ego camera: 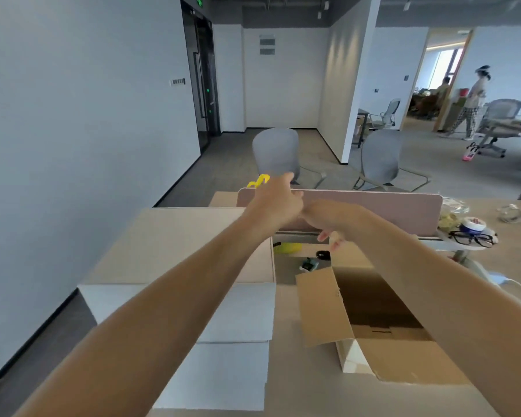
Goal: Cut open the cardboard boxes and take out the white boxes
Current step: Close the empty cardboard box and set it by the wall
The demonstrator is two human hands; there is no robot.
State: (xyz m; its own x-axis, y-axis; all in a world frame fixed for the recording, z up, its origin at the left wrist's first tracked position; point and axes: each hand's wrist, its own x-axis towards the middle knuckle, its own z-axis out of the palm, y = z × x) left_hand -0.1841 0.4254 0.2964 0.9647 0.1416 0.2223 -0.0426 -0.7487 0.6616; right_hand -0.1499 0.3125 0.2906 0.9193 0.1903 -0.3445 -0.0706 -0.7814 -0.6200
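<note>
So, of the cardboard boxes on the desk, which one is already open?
The cardboard box on the right, under the right forearm: its flaps stand up and the dark inside shows. The big box on the left is closed, with a flat top.

Both arms are bare the whole way up, no sleeves showing anywhere, not even at the bottom edge of the view. No watch, no bracelet, no rings that I can spot on the left hand (275, 203) or the right hand (331, 218). No gloves either. Fingertips on the right look a bit blurry, so nails are hard to judge.
</note>
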